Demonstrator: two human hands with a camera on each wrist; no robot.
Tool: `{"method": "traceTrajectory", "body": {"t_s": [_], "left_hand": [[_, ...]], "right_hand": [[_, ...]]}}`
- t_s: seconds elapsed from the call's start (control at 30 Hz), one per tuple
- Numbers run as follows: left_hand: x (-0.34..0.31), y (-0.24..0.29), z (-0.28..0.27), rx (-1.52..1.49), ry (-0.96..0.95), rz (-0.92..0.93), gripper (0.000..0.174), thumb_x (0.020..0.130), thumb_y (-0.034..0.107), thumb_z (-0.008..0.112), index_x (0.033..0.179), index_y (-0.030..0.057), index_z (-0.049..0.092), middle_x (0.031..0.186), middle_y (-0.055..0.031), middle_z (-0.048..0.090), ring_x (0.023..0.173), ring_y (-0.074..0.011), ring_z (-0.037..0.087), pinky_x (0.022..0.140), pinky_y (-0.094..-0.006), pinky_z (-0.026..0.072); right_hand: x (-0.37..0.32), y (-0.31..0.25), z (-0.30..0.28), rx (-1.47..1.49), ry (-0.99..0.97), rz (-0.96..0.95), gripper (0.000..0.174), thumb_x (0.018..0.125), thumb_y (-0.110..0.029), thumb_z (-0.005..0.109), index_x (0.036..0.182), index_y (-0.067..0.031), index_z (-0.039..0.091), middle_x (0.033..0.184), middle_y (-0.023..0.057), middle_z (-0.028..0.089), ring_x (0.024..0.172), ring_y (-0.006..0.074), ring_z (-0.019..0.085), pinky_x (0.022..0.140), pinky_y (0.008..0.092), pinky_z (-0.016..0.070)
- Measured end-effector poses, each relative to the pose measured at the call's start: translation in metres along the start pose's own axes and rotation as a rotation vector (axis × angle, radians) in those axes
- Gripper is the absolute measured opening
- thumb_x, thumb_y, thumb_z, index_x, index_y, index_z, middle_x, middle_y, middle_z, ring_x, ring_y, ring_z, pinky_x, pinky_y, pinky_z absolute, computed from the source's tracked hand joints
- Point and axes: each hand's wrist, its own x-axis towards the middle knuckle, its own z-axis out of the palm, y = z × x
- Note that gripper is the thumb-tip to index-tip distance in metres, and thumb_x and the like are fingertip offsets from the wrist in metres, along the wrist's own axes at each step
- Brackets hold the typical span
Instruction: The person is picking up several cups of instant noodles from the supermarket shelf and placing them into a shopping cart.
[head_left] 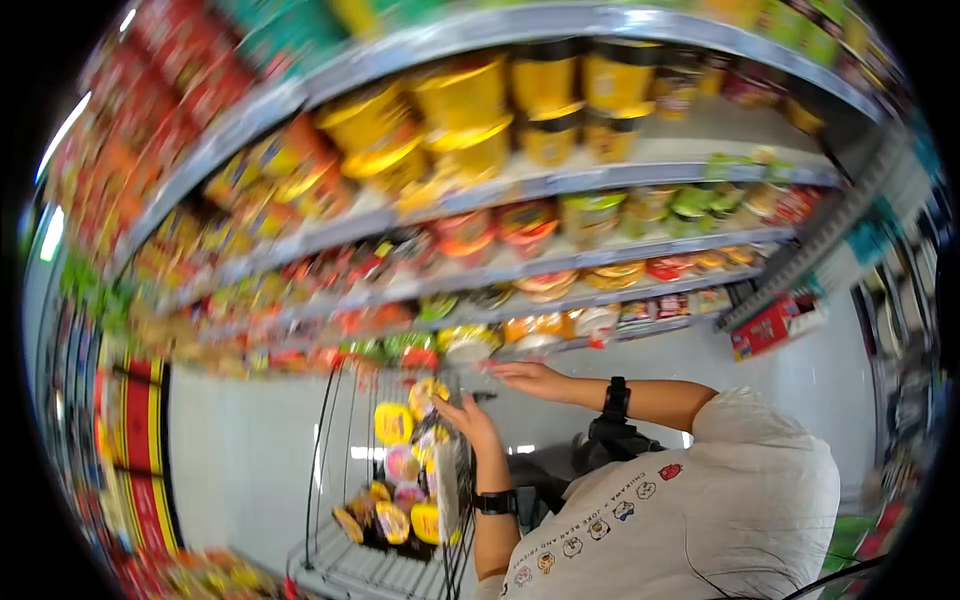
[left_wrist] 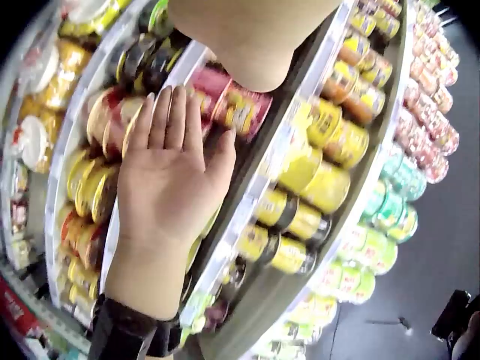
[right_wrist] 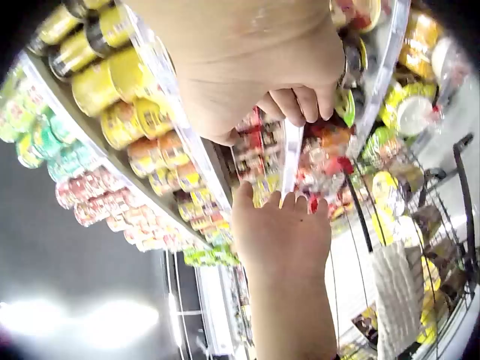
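Observation:
Both hands are raised, palms turned towards each other, and hold nothing. In the head view the left hand [head_left: 472, 424] is above the near end of a wire shopping cart [head_left: 318, 470], close to yellow and pink tubs [head_left: 393, 424]. The right hand [head_left: 530, 378] extends between the cart and the shelves. The left wrist view shows the right hand [left_wrist: 172, 169] with straight fingers in front of shelved cups, and part of the left hand [left_wrist: 251, 45] at the top. In the right wrist view the left hand [right_wrist: 281, 232] faces the right hand [right_wrist: 262, 67]; the two are apart.
Curved-looking shelves [head_left: 560, 185] carry rows of packaged cups and tubs. A white quilted piece [right_wrist: 397, 300] hangs at the cart's side. A red box [head_left: 775, 328] stands on the floor at the shelf's right end, and more goods line the left side.

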Motion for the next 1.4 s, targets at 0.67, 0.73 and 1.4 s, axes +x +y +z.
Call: {"method": "traceTrajectory", "body": {"t_s": [0.67, 0.73, 1.4], "left_hand": [[-0.065, 0.247, 0.314, -0.419, -1.108, 0.699, 0.053, 0.083, 0.002, 0.037, 0.135, -0.0018, 0.023, 0.137, -0.0182, 0.028, 0.127, -0.0301, 0.03, 0.103, -0.0413, 0.0264], [-0.055, 0.275, 0.33, -0.511, -1.145, 0.701, 0.05, 0.087, 0.007, 0.036, 0.134, -0.0022, 0.023, 0.137, -0.0182, 0.031, 0.127, -0.0304, 0.031, 0.104, -0.0413, 0.025], [-0.01, 0.334, 0.449, -0.481, -1.121, 0.522, 0.061, 0.088, 0.014, 0.041, 0.14, 0.003, 0.011, 0.145, -0.0186, 0.012, 0.135, -0.0258, 0.012, 0.107, -0.0375, 0.0134]], "right_hand": [[-0.16, -0.155, -0.267, -0.271, 0.938, -0.483, 0.035, 0.084, -0.003, 0.053, 0.119, -0.0034, 0.048, 0.106, 0.0109, 0.06, 0.098, 0.0173, 0.058, 0.085, 0.0298, 0.0453], [-0.154, -0.197, -0.287, -0.429, 1.051, -0.52, 0.026, 0.084, -0.005, 0.054, 0.11, -0.002, 0.054, 0.101, 0.0088, 0.061, 0.091, 0.0153, 0.059, 0.08, 0.0278, 0.0464], [-0.103, -0.318, -0.501, 0.208, 0.939, -0.39, 0.034, 0.083, -0.016, 0.058, 0.114, -0.0035, 0.052, 0.109, 0.0091, 0.057, 0.1, 0.017, 0.052, 0.085, 0.0301, 0.0429]]}}
